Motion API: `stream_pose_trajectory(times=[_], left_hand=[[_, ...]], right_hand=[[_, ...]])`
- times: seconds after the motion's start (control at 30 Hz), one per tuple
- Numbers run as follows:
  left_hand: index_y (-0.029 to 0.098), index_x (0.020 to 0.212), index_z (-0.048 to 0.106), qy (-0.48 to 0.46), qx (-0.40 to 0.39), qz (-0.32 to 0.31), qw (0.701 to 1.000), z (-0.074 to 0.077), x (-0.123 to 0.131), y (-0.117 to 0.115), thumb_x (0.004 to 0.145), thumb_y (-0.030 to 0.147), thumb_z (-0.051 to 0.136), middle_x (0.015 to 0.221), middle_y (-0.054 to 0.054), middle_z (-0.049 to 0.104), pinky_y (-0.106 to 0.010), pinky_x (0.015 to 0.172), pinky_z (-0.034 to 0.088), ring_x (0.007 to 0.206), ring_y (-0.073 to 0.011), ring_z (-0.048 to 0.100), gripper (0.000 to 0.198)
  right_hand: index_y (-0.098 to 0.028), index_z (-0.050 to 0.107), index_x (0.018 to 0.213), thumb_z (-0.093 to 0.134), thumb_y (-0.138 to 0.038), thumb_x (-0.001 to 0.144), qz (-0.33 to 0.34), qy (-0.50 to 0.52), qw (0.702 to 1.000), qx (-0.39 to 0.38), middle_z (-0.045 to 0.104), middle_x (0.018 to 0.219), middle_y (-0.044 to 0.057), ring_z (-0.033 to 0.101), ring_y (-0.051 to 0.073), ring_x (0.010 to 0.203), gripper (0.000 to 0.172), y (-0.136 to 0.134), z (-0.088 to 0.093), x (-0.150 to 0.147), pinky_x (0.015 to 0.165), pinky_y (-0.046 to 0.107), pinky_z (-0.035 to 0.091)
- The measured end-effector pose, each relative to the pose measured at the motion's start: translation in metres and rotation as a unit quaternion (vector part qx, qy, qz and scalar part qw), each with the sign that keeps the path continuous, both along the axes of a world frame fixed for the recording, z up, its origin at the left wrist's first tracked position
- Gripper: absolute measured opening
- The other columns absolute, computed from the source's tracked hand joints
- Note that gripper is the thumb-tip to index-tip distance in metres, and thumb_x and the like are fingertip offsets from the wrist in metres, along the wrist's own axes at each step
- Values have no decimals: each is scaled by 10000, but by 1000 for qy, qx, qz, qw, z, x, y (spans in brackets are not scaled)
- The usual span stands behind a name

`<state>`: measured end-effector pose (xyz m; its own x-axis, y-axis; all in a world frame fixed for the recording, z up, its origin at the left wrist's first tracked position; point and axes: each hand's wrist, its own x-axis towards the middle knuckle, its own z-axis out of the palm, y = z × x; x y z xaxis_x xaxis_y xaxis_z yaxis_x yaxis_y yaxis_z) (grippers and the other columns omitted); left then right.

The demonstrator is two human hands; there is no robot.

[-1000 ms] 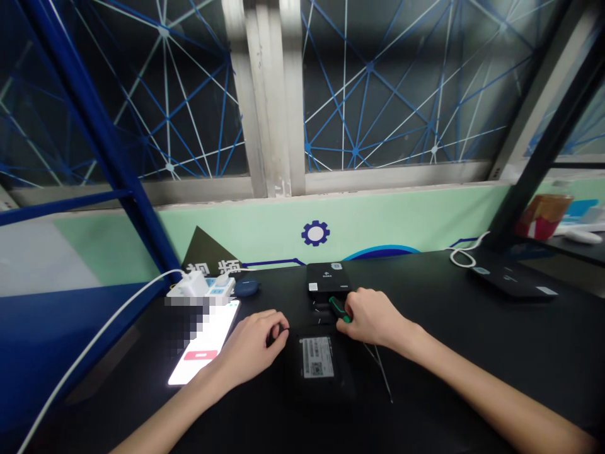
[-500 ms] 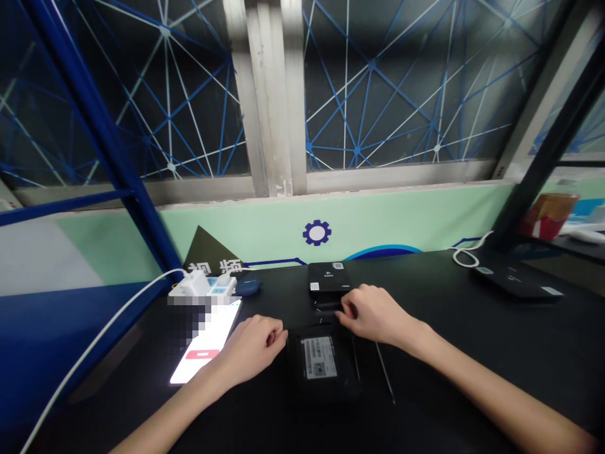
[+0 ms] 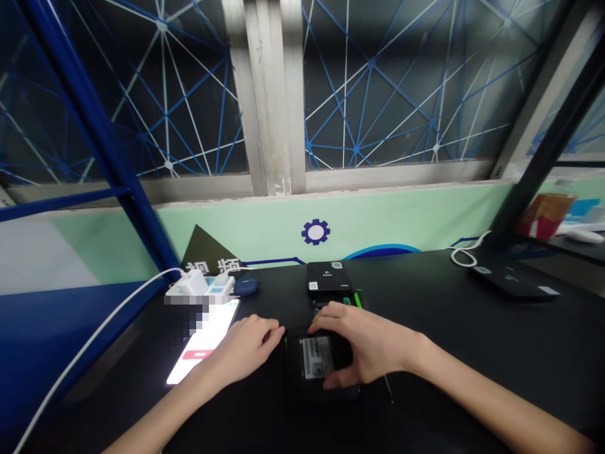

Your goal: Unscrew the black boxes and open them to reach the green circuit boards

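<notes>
A flat black box (image 3: 316,388) with a white printed label (image 3: 317,357) lies on the dark table in front of me. Over its right part is my right hand (image 3: 362,340), thumb and fingers spread apart, palm downward. My left hand (image 3: 253,343) rests at the box's left edge, fingers curled with the tips together; what they grip, if anything, is hidden. A thin screwdriver lies partly under my right hand, its green handle (image 3: 358,299) beyond the hand and its metal shaft (image 3: 388,389) nearer me. A second green-ended tool (image 3: 347,301) shows beside it, mostly covered.
Behind stands another black box (image 3: 327,278) with labels. To the left are a lit phone (image 3: 208,340), a white power strip (image 3: 220,287) with plugs, and a dark blue case (image 3: 246,287). A flat black device (image 3: 513,282) and white cable (image 3: 463,256) lie at right.
My right hand has let go of the screwdriver, moved left and toward me, and spread over the labelled box. The green handle now shows. My left hand has hardly moved.
</notes>
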<state>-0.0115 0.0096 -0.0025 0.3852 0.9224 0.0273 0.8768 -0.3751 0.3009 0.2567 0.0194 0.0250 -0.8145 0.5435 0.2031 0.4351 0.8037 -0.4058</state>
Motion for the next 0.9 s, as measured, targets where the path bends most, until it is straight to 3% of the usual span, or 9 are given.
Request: stream_pose_trajectory(times=[0.1, 0.3, 0.6, 0.9], left_hand=[[199, 634, 410, 5, 5, 1, 1000, 0, -1, 1, 1019, 411, 315, 583, 10, 521, -284, 526, 229, 540, -155, 515, 449], [201, 639, 404, 40, 31, 4, 999, -6, -4, 3, 1011, 377, 347, 557, 15, 493, -297, 504, 188, 496, -145, 478, 415], [202, 641, 398, 74, 46, -6, 996, -5, -1, 4, 992, 322, 374, 574, 6, 505, -310, 505, 177, 506, -152, 484, 371], [203, 680, 473, 78, 50, -10, 996, -4, 1, -2, 974, 250, 391, 636, -22, 578, -314, 517, 188, 566, -187, 569, 310]], right_hand=[[-219, 583, 1304, 848, -498, 588, 11, 1, 1000, -13, 613, 1213, 97, 598, 272, 1069, 813, -4, 1, 0, 942, 363, 474], [-223, 563, 1338, 848, -480, 549, -1, -28, 1000, -7, 566, 1265, 108, 578, 300, 1111, 877, -9, 0, -4, 987, 400, 453], [-229, 577, 1154, 864, -395, 496, 0, 23, 998, -59, 552, 1141, 61, 563, 242, 1016, 738, 1, -1, 1, 898, 345, 477], [-248, 560, 1159, 826, -351, 572, -85, 100, 991, 40, 533, 1276, 94, 484, 301, 1190, 653, 33, -9, 8, 1002, 470, 411]])
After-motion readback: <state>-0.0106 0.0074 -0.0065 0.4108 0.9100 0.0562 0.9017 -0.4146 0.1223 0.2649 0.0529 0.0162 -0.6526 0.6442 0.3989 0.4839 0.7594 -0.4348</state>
